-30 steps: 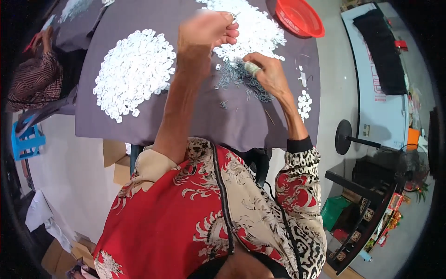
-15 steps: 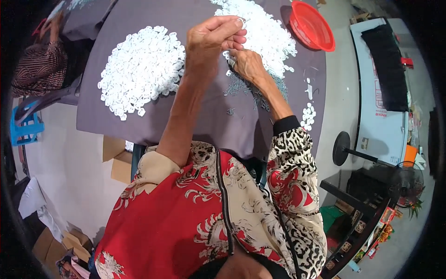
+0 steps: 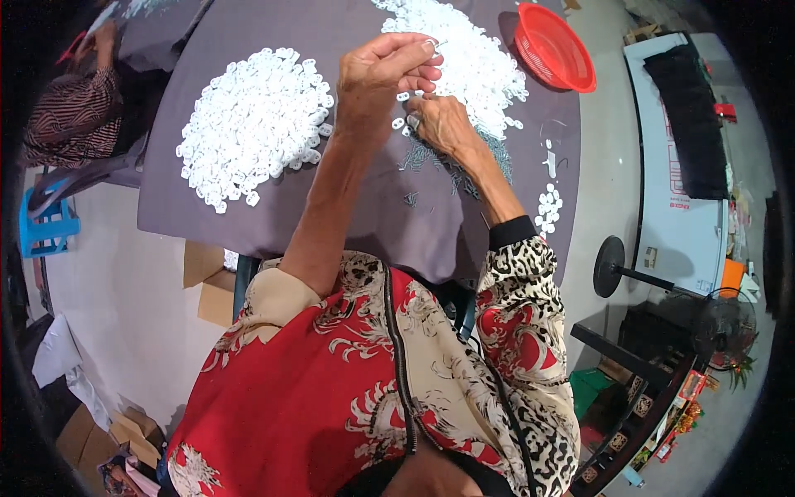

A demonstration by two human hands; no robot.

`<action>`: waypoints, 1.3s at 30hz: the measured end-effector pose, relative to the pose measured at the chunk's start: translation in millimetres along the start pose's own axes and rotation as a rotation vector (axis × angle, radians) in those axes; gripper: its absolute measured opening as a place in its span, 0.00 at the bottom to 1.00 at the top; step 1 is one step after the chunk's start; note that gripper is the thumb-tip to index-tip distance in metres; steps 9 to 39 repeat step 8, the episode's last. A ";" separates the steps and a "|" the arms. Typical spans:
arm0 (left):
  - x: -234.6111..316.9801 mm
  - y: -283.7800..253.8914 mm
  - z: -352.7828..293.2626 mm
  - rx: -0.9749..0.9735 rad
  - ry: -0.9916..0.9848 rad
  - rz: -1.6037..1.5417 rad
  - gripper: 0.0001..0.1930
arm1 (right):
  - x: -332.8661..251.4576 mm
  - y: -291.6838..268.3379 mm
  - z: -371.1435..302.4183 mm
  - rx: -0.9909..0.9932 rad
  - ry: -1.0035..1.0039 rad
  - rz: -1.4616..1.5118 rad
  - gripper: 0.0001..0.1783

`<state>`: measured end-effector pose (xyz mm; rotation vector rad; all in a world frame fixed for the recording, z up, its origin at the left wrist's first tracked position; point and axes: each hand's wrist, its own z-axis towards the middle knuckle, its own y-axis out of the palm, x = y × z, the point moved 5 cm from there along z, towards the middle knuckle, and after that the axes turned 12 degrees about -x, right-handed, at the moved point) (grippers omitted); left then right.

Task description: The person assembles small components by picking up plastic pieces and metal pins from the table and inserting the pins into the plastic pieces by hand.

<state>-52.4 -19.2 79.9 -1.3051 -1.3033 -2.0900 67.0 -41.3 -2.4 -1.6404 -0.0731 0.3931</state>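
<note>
My left hand point(image 3: 385, 68) is raised over the table. Its thumb and fingers pinch a small white plastic piece point(image 3: 430, 43), with a thin grey pin showing at it. Just below and to the right, my right hand point(image 3: 445, 124) has its fingers curled down at the border between the right-hand pile of white plastic pieces point(image 3: 476, 66) and a scatter of thin grey pins point(image 3: 422, 156), like small screws or nails. What its fingertips hold, if anything, is too small to make out. A few loose white pieces lie beside these fingers.
A second heap of white pieces point(image 3: 252, 124) lies left of my left forearm on the grey cloth-covered table point(image 3: 373, 215). A red plastic basket point(image 3: 553, 50) stands at the far right. Several white pieces point(image 3: 548, 207) lie near the right edge. Another person point(image 3: 74, 116) sits at the far left.
My left hand has shifted slightly to the right, still pinching the white piece. My right hand has drawn a little nearer to me, with its fingers still curled.
</note>
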 end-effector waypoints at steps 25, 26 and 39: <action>-4.1 6.5 0.7 0.012 -0.008 -0.012 0.14 | -7.8 25.9 10.8 0.147 -0.170 -0.034 0.09; -4.1 6.5 0.7 0.012 -0.008 -0.012 0.14 | -7.8 25.9 10.8 0.147 -0.170 -0.034 0.09; -4.1 6.5 0.7 0.012 -0.008 -0.012 0.14 | -7.8 25.9 10.8 0.147 -0.170 -0.034 0.09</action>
